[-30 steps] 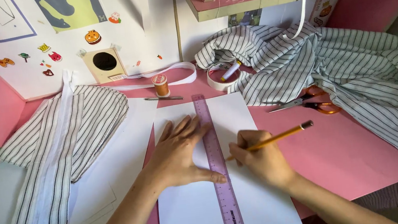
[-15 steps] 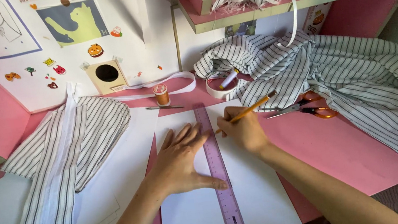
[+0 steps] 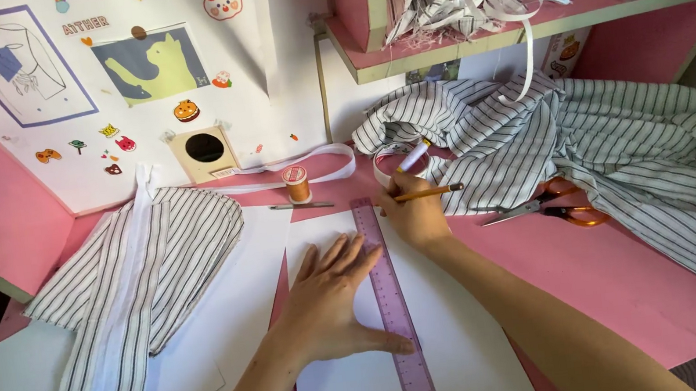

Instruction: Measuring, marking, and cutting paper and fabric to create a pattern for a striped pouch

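Note:
My left hand (image 3: 330, 299) lies flat with fingers spread on a white sheet of paper (image 3: 350, 390), its thumb pressing the lower part of a purple ruler (image 3: 391, 296) that runs up the sheet. My right hand (image 3: 412, 212) is shut on a yellow pencil (image 3: 427, 193), held level at the ruler's top end, close to the paper's upper edge. The pencil's point is hidden behind my fingers.
Orange-handled scissors (image 3: 548, 204) lie right of my hand on striped fabric (image 3: 626, 152). A thread spool (image 3: 297, 183), a needle-like pin (image 3: 301, 206) and a tape roll (image 3: 393, 163) sit behind the paper. Another striped piece (image 3: 126, 293) lies left. A pink shelf (image 3: 521, 19) hangs above.
My right hand has run the pencil up along the ruler, from the middle of the sheet to its top end. My left hand has stayed pressed on the ruler.

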